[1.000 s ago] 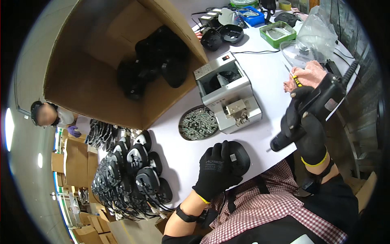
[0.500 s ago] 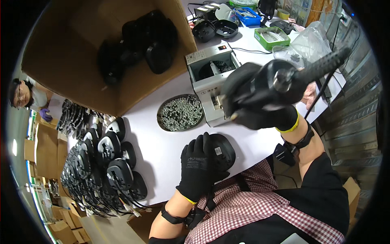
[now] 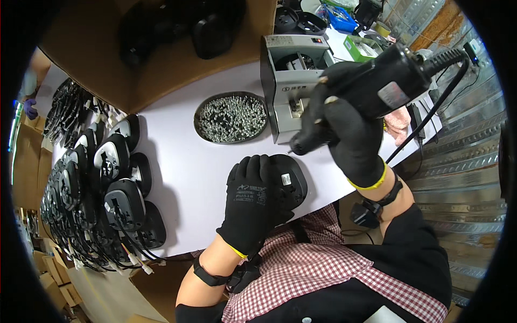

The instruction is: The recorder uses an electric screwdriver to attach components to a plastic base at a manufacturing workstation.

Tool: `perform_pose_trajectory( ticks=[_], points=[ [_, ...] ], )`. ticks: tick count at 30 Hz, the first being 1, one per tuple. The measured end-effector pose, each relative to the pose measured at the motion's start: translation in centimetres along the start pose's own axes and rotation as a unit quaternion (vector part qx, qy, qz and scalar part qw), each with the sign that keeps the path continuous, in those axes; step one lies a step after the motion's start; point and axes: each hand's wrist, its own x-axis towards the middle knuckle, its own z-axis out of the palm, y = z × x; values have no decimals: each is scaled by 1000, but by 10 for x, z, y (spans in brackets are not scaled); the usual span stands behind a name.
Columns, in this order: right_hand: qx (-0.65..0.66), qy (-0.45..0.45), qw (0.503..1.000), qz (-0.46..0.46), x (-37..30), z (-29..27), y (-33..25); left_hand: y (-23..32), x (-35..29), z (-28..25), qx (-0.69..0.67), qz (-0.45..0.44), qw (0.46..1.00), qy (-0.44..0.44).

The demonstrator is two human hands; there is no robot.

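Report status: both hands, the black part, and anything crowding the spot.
Left hand flat on black oval housing, pinning it to white table. Right hand grips electric screwdriver, tip above housing. Screw tray and grey screw feeder just behind.

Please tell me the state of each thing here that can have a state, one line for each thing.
left hand: gloved, flat on the black housing.
black housing: on the table, held down.
right hand: gloved, gripping the electric screwdriver.
electric screwdriver: raised, tip down above the housing.
screw dish: full of screws.
grey machine: upright behind the dish.
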Motion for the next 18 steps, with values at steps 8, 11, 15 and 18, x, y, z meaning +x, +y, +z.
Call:
perform_pose_trajectory(
  ticks=[8, 11, 15, 18],
  points=[
    [-11, -47, 999, -3, 12, 13, 30, 1, 5, -1, -26, -36, 999, -7],
    [-23, -45, 998, 30, 12, 13, 30, 1, 6, -1, -31, -39, 999, -5],
    [26, -34, 994, 104, 11, 17, 34, -2, 6, 6, -60, -17, 994, 87],
    [-88, -67, 993, 49, 3, 14, 50, -3, 5, 6, -62, -22, 995, 81]
  ],
)
